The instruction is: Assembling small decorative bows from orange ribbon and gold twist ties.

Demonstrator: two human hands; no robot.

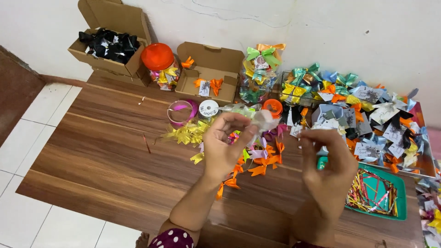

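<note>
Left hand (226, 144) grip: white ribbon (265, 120) pinched.

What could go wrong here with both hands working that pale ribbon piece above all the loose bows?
The left hand pinches a pale ribbon piece that looks blurred, so the hold may be loose; if dropped, it could get lost among the orange bows below. The right hand hovers beside the green tray of foil strips near the table's edge; a stray elbow might nudge it. Forearms may also sweep the yellow bows.
</note>
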